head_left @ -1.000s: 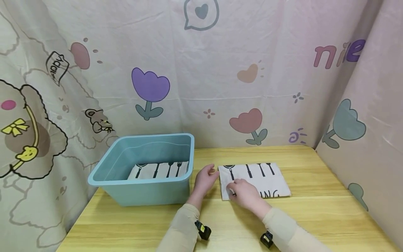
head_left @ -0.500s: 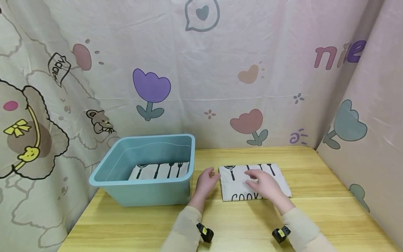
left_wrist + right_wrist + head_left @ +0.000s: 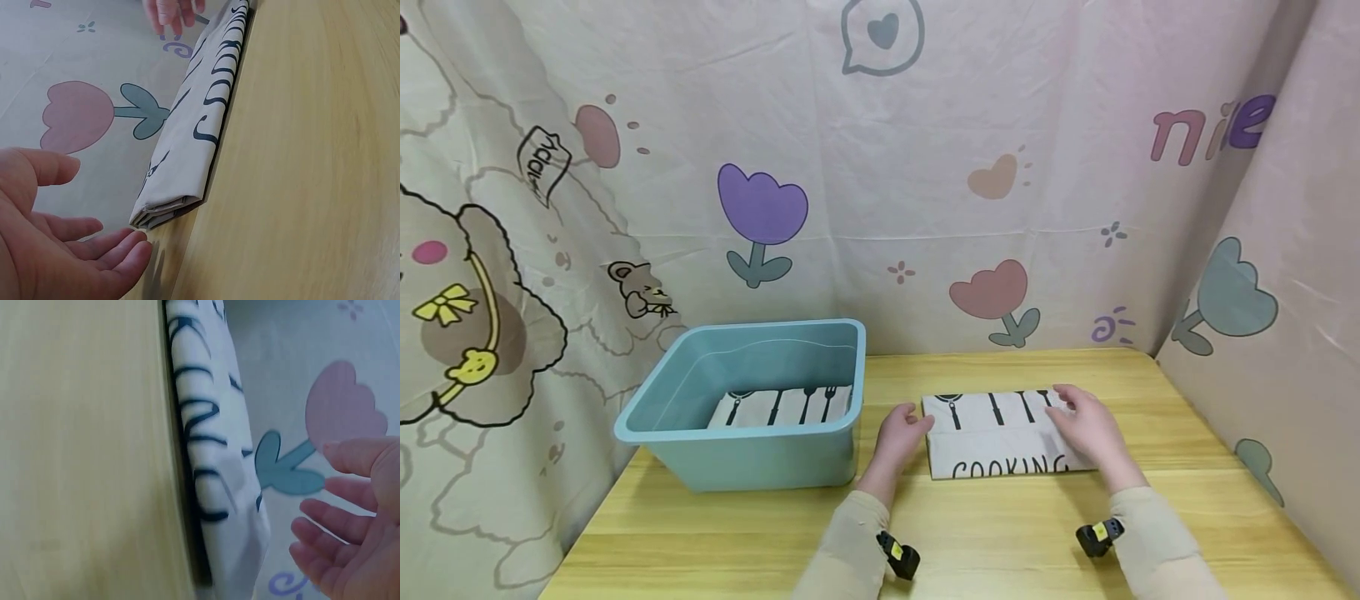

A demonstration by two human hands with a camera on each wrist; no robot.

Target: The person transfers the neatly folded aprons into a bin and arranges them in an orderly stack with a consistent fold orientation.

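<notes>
A folded white cloth with black utensil prints and the word COOKING lies flat on the wooden table. Beside its left end is my left hand, fingers loosely bent and holding nothing; in the left wrist view its fingertips come close to the folded layers. My right hand is at the cloth's right end, over its edge in the head view. In the right wrist view that hand's fingers are relaxed and apart from the cloth, with nothing between them.
A blue-green plastic bin stands on the left of the table. Inside it lies another white cloth with similar utensil prints. A printed curtain hangs behind the wooden table and along both sides.
My right hand has moved rightward across the cloth to its right end, uncovering the lettering. The left hand has shifted slightly right, nearer the cloth's left edge. The cloth lies where it was.
</notes>
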